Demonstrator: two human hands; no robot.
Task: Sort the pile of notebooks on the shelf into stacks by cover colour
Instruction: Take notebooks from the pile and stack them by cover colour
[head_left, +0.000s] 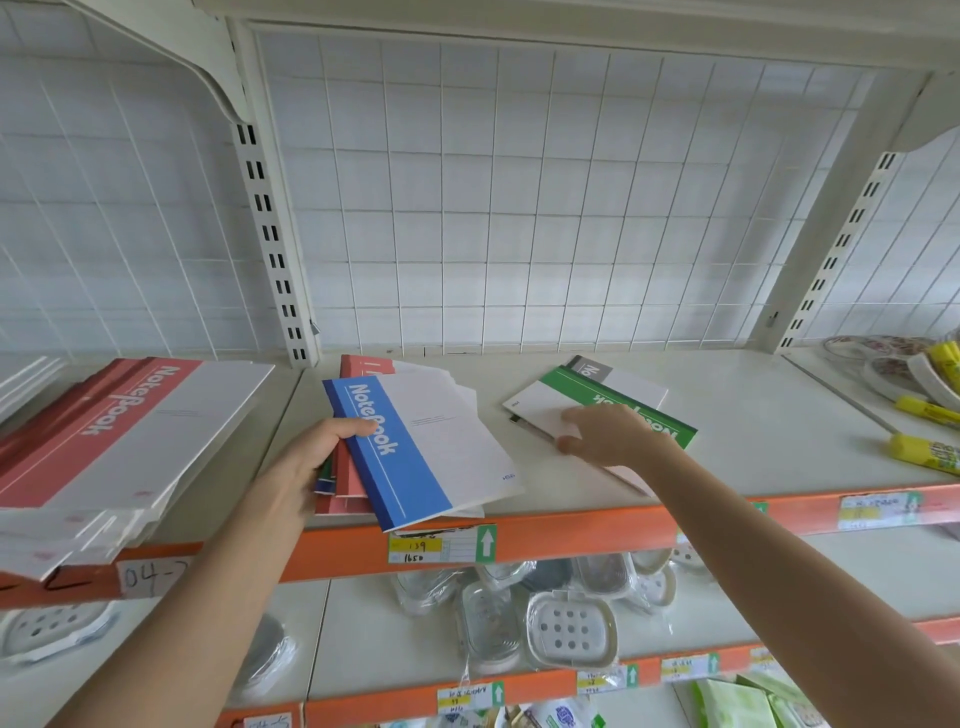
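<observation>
Directly ahead: white metal shelf (753, 431) with smooth top and glossy orange front rail (571, 530), backed by white wire grid panel (519, 208) of square cells.

Just left of centre, at near edge of shelf: left hand (306, 457) curled round spine side of fanned pile of notebooks (345, 488), thumb pressed on top cover. All thin, flat and rectangular, with matte card covers. Topmost: blue notebook (426, 457), white card with broad blue band and white word "NoteBook", lying askew, near corner jutting over rail. Beneath it: salmon-red covers, plus slivers of green and dark blue at spine edge.

Right of centre, flat on shelf, well apart from pile: green notebook (587, 400), white card with green band, stacked on grey notebook (589, 368), showing as grey strip at far edge. Right hand (608, 434) laid on white part of green cover, fingers stretched leftward, thumb at near edge; impossible to tell whether pinching that edge or merely touching.

Far left: tall, loosely slid stack of red notebooks (130, 431), overhanging rail.

Far right: yellow cylindrical glue sticks (924, 452) near patterned round plates (872, 353).

On rail below blue notebook: paper price label (441, 545) with yellow strip and green arrow.

On lower shelf: rounded soap dishes (569, 629) with perforated bases, wrapped in crinkled clear plastic.
</observation>
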